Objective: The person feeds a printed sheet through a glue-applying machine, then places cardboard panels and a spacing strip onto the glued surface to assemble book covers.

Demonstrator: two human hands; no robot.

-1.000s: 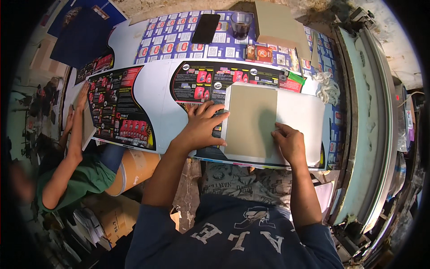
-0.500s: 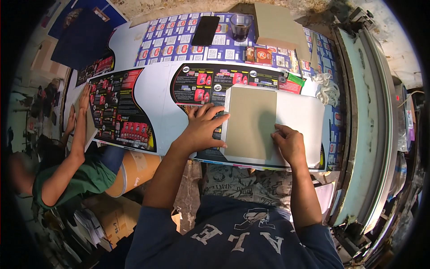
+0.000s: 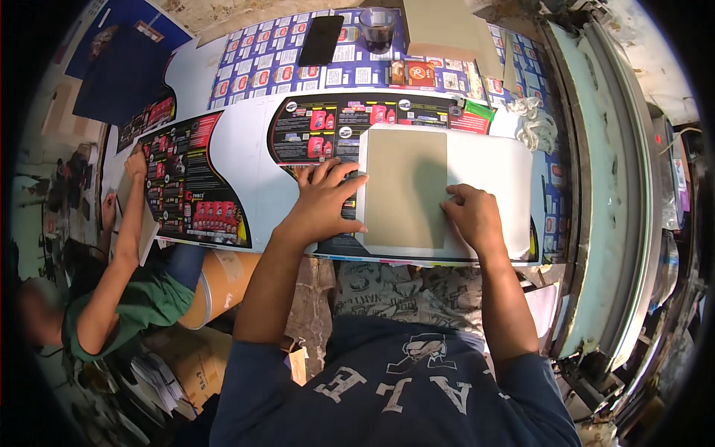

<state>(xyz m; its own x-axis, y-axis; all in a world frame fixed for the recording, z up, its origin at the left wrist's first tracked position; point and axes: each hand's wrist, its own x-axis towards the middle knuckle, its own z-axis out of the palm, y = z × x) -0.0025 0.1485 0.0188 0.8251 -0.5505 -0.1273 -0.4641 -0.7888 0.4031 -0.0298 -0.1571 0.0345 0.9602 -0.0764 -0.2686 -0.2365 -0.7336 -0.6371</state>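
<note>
A grey-brown cardboard panel (image 3: 406, 190) lies on a white sheet (image 3: 488, 167) whose left corners are cut at a slant. My left hand (image 3: 325, 195) rests at the sheet's left edge, its fingers spread and the thumb tip touching the white margin. At the panel's right edge is my right hand (image 3: 474, 216), fingers curled together, with thumb and forefinger tips against that edge. Under the white sheet lie printed sheets (image 3: 305, 123) with black panels and pictures of red bottles.
Along the far side are a black phone (image 3: 322, 41), a glass of dark drink (image 3: 377, 31), a small red box (image 3: 412, 74), a green object (image 3: 477, 110) and a crumpled white cloth (image 3: 535, 123). At left a co-worker in a green shirt (image 3: 149, 305) handles a board (image 3: 144, 223).
The view has shifted, so the table sits slightly higher and further left. My hands keep their places at the panel. The co-worker's nearer hand has closed at the board's far end.
</note>
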